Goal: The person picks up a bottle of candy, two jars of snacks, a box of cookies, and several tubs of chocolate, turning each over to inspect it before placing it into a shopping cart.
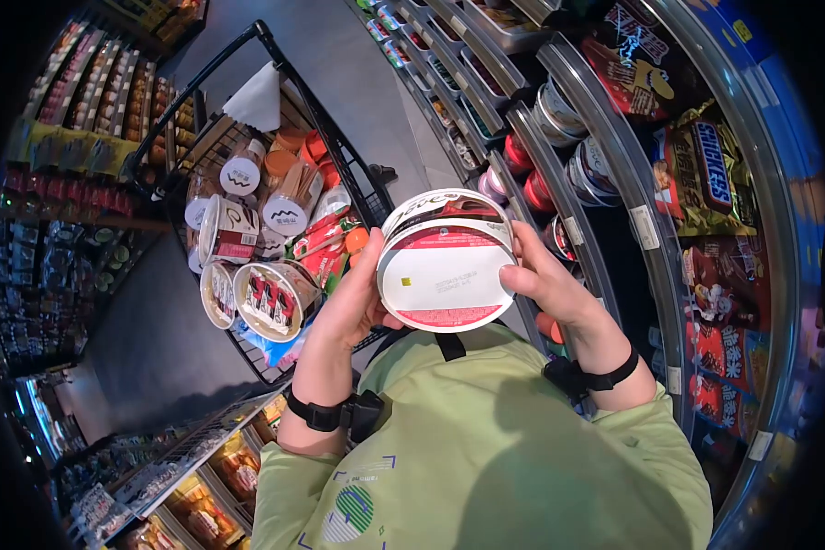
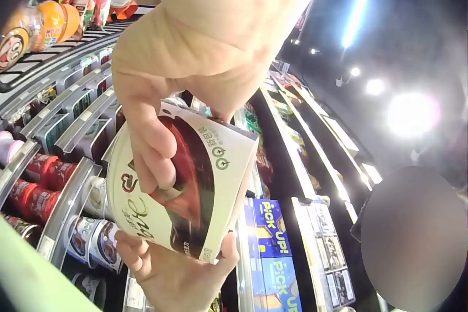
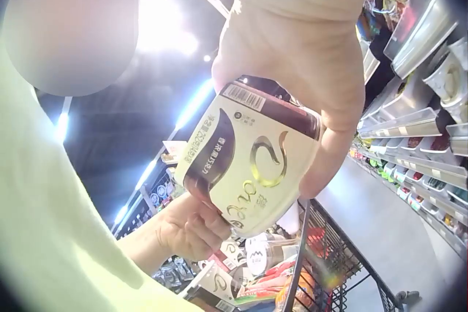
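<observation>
Tub between left hand and right hand

a shop aisle with a smooth grey floor. tiered metal shelves curve along the right, stocked with tubs and snack bags. across the aisle stand more packed racks. a black wire trolley stands on the floor between them. bright ceiling lights glare against a dark ceiling.
</observation>
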Demonstrator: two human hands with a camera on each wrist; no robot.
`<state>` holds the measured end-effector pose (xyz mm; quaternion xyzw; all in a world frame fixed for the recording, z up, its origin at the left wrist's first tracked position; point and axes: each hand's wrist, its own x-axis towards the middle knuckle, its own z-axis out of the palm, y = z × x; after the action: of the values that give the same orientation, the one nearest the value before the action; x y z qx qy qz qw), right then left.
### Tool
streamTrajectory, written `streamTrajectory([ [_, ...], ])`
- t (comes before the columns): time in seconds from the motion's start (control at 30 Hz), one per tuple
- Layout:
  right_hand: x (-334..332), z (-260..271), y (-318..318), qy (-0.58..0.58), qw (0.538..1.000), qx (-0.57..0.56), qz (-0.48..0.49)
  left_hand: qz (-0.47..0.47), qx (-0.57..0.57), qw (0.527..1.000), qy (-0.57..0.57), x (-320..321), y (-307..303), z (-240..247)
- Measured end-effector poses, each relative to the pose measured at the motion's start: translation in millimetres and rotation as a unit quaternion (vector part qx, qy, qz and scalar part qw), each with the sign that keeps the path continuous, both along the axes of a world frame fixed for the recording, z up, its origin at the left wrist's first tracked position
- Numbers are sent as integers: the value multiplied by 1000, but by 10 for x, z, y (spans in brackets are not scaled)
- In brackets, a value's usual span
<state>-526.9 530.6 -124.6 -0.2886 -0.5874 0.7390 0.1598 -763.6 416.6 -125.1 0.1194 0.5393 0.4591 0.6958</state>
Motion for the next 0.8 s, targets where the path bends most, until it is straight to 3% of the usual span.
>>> streamTrajectory([
  [0.1, -45, -71, 11, 0, 999, -21, -24, -11, -25, 999, 45, 40, 13, 43],
  [0.13, -57, -81, 17, 4, 998, -53, -46, -7, -25, 999, 44, -21, 28, -62],
  [0.2, -64, -62, 50, -13, 997, -55, -42, 26, -17, 981, 189, -189, 66, -522],
  [0.23, -58, -71, 66, -7, 997, -63, -53, 30, -16, 982, 188, -157, 83, -717],
  [0.27, -45, -82, 84, -1, 995, -71, -63, 43, 15, 916, 399, -103, 109, -915],
  [0.3, -14, -92, 107, -10, 995, -77, -60, 54, 44, 804, 590, -50, 130, -1107],
  [0.33, 12, -86, 126, -11, 995, -77, -59, 55, 44, 805, 589, 9, 124, -1324],
  [0.4, 71, -53, 166, -19, 996, -69, -50, -13, 69, 663, 746, 131, 105, -1641],
  [0.43, 118, -20, 192, -39, 996, -74, -40, -45, 6, 710, 702, 157, 157, -1643],
  [0.47, 161, -42, 204, -39, 996, -74, -40, -44, 6, 711, 702, 198, 188, -1645],
  [0.53, 235, -111, 224, -29, 996, -68, -58, 59, 20, 659, 749, 282, 238, -1634],
  [0.8, 365, -131, 338, -33, 995, -81, -44, 15, -22, 686, 727, 414, 245, -1520],
])
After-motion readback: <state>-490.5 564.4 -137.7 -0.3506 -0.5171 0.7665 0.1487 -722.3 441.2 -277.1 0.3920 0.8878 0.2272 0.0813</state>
